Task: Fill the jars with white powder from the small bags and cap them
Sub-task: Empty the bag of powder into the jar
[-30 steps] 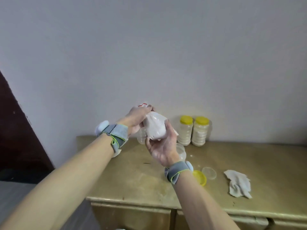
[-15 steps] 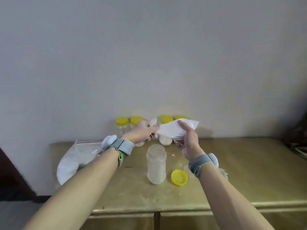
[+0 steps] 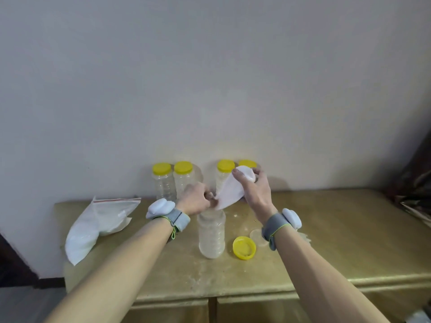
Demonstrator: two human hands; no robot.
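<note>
The right hand (image 3: 253,186) is curled round the fat upper end of the small bag (image 3: 229,191). Its fingers lie over the top and it holds the bag tilted down to the left, just right of the frame's centre. The left hand (image 3: 197,198) pinches the bag's lower corner with its fingertips drawn together, the back of the hand towards the camera. That low corner sits right above the mouth of the open jar (image 3: 211,236), which stands upright on the cabinet top (image 3: 349,229), its inside hazy white. Both forearms reach in from the lower corners of the frame, each with a grey wristband (image 3: 179,219). Just right of the jar lies a yellow lid (image 3: 244,247), inside up, with a clear disc (image 3: 256,234) beside it. Four capped jars (image 3: 164,183) stand along the wall behind the hands. At the left of the frame a large zip bag (image 3: 98,226) of white powder lies slumped on the cabinet.
</note>
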